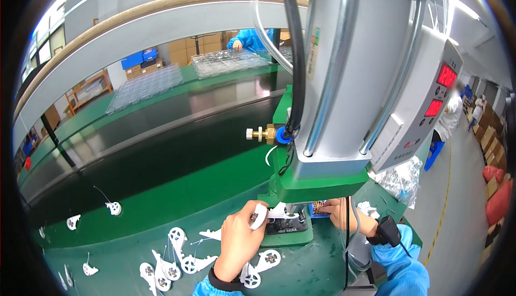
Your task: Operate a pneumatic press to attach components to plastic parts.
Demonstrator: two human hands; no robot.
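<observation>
My left hand (239, 238) is closed around a white plastic part (259, 216) with a rounded end, at the left side of the press fixture. Another white piece (280, 210) shows on the black fixture block (287, 225), under the head of the bench press (322, 186); whether it joins the part in my hand, I cannot tell. To the right, my right hand (344, 215) reaches behind the fixture, its fingertips bunched at a small blue tray (321, 216) of tiny brass-coloured pieces (318, 207). What those fingertips pinch, if anything, is too small to see.
Several white arm-shaped parts with round wheels (171, 270) and thin wires lie on the green bench at left. Cables (348, 247) hang beside my right forearm. Beyond runs a dark conveyor (161, 134), with clear trays (145, 87) and a co-worker's blue sleeve (250, 39) farther back.
</observation>
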